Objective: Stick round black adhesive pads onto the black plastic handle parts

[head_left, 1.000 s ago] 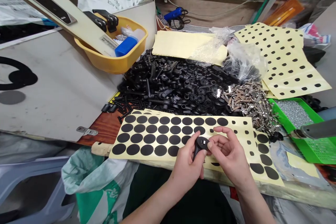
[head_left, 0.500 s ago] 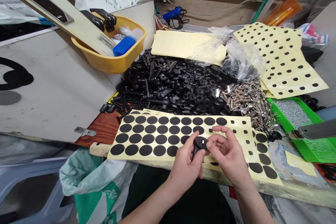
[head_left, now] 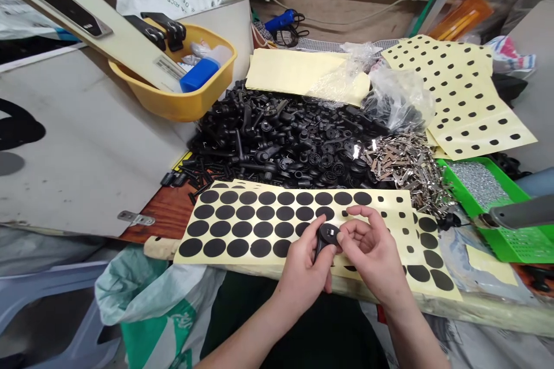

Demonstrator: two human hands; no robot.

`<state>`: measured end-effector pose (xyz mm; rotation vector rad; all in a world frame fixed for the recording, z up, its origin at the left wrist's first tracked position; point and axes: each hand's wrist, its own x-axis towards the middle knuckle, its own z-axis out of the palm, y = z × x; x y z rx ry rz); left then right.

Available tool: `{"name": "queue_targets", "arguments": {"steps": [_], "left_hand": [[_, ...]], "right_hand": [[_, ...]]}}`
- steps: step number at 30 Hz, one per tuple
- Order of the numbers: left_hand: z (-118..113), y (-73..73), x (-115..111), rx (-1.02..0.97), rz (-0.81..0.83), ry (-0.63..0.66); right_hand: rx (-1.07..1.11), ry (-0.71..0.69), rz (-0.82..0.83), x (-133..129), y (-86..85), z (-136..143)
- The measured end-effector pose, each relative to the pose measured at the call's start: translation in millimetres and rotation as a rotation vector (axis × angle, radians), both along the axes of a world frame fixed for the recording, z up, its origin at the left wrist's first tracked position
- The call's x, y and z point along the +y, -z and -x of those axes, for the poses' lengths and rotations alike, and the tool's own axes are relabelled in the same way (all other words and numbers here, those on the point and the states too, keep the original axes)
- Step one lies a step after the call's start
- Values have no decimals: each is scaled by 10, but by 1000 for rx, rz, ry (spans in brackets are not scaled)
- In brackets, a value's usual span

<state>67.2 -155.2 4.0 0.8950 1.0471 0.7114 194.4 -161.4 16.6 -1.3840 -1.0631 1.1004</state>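
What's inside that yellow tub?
Inside the yellow tub are a blue thing and some clear plastic. A long pale slab pokes out, with black clip-like parts beside it. They cover the bottom, so I can't tell what's underneath.

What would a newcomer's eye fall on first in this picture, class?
Probably the heap of small black parts across the middle of the picture. In front, the left hand holds a round-headed black part over a dotted pale yellow sheet. At upper left, a pale phone leans out of a yellow tub.
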Motion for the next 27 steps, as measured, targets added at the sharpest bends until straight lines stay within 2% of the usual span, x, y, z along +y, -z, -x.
{"name": "queue_targets", "arguments": {"steps": [6, 12, 21, 27], "left_hand": [[24, -23, -7, -27, -13, -1], [68, -17, -3, -166, 28, -24], [38, -4, -15, -52, 31, -41], [42, -11, -73, -18, -88, -51]], "right_hand": [[-1, 1, 8, -2, 16, 5], [-13, -11, 1, -5, 36, 7], [-203, 7, 59, 4, -95, 37], [-254, 17, 67, -32, -91, 52]]}}
